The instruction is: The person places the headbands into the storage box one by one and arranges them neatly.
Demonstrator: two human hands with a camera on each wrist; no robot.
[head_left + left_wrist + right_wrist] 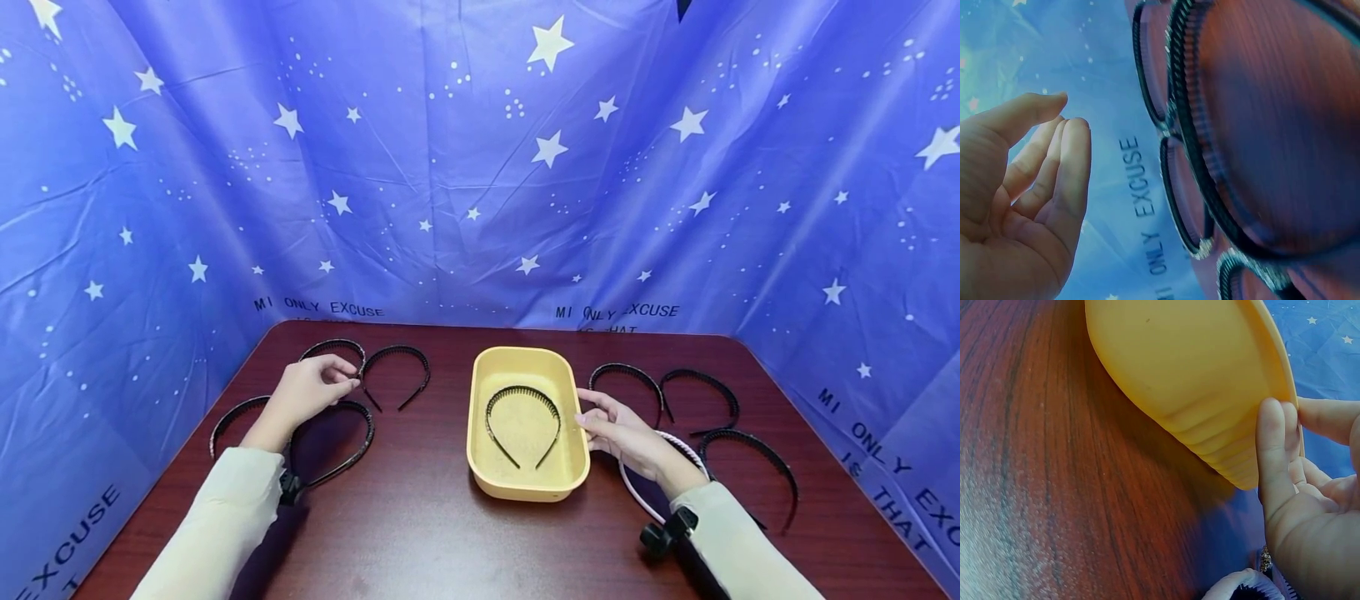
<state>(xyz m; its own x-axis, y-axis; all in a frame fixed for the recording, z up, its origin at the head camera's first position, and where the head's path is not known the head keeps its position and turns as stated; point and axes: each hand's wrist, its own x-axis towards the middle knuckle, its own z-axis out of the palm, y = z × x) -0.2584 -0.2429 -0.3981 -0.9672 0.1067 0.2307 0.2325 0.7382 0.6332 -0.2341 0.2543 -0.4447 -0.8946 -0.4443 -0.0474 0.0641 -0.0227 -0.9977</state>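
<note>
My left hand (311, 390) hovers over black toothed headbands at the table's left side. In the left wrist view its thumb and bent fingers (1079, 156) come near each other with nothing between them. A large headband (1194, 144) curves beside that hand. At the right wall of a yellow plastic tray (480, 492), my right hand (626, 433) pinches the rim between thumb and fingers (1272, 444). One black headband (491, 429) lies inside the tray, its ends toward me.
On the left lie several headbands, one (429, 367) nearest the tray. More lie on the right, including a black one (787, 471) and a pale pink one (637, 498) partly under my right hand. A starry blue curtain (450, 167) surrounds the dark red table (420, 533).
</note>
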